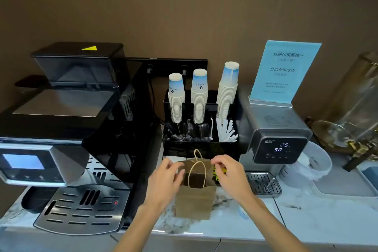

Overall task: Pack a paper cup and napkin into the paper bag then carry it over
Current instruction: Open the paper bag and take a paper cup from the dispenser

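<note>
Brown paper bag (194, 202) upright, both hands apparently spreading mouth.

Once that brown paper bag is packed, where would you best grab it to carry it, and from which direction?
By the two twine handles, from straight above. The paper bag stands upright on the counter with its mouth open, and both loops stick up over the rim. The left hand and right hand already hold the mouth's edges, so the loops are close.

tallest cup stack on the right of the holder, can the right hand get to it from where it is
Probably yes. The right hand holds the paper bag rim just in front of the black holder, and the tallest cup stack stands above, its top uncovered.
</note>
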